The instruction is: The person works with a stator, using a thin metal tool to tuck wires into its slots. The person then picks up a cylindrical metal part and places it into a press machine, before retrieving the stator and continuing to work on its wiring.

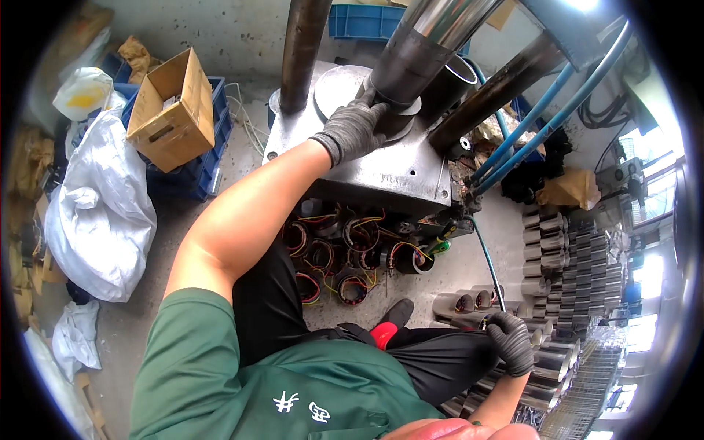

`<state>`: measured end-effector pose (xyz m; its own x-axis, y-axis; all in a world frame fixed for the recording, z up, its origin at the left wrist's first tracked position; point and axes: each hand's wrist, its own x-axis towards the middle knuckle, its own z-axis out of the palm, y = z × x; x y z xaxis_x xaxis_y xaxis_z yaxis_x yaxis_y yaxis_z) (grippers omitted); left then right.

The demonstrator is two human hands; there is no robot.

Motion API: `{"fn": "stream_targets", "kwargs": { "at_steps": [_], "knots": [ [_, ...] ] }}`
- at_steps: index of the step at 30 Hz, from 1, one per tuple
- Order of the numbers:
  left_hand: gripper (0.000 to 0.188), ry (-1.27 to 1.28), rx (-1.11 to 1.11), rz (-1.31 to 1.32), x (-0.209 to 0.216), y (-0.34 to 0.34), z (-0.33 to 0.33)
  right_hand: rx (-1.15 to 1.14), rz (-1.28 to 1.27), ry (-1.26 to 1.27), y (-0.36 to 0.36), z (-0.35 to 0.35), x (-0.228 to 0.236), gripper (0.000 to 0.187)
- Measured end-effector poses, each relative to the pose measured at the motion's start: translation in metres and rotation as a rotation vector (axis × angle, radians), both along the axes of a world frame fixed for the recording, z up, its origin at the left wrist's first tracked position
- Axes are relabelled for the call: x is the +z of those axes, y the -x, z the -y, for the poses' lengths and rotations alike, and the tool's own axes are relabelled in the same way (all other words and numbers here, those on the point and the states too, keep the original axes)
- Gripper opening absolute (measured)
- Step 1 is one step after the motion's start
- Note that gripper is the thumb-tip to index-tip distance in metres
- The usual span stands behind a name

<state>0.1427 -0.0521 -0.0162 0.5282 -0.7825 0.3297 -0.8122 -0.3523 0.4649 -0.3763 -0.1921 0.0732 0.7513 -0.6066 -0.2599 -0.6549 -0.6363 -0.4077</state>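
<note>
My left hand (353, 130), in a grey work glove, reaches to the machine's steel table (374, 174). Its fingers curl against the lower side of a dark metal cylinder (405, 67), which stands under a shiny ram (455, 20). A round plate (339, 86) lies beside that hand. Down by my right knee, my gloved right hand (511, 342) is closed at the lower end of a thin rod (488, 257) that comes down from the machine's side. The glove hides the exact grip.
Wound motor stators (320, 254) with coloured wires lie under the machine. Rows of metal sleeves (543, 253) fill the floor at right. Blue hoses (539, 117) run past a slanted column (499, 92). At left are a cardboard box (165, 136) and a white sack (103, 213).
</note>
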Motion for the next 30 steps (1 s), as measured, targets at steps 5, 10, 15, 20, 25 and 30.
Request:
{"fn": "stream_targets", "kwargs": {
  "at_steps": [5,10,15,20,25,30],
  "knots": [
    [0.067,-0.001,0.001,-0.001,0.002,0.002,0.0,0.004,-0.004,0.031,-0.001,0.006,0.006,0.022],
    [0.064,0.03,-0.008,0.014,-0.005,-0.004,0.0,0.001,0.067,-0.009,-0.017,0.012,0.029,0.035],
    [0.064,0.065,-0.019,0.0,-0.007,-0.004,0.003,0.042,0.099,0.001,-0.006,0.014,0.021,0.024],
    [0.064,0.086,-0.013,-0.006,-0.01,-0.006,0.004,0.013,0.017,-0.042,0.006,0.004,-0.001,0.013],
    [0.067,0.062,0.002,0.032,-0.014,-0.009,0.004,-0.062,0.116,-0.047,0.003,0.0,-0.006,0.013],
    [0.068,0.058,-0.016,-0.004,-0.009,-0.005,0.004,-0.064,0.122,-0.029,0.003,-0.002,-0.005,0.014]
  ]
}}
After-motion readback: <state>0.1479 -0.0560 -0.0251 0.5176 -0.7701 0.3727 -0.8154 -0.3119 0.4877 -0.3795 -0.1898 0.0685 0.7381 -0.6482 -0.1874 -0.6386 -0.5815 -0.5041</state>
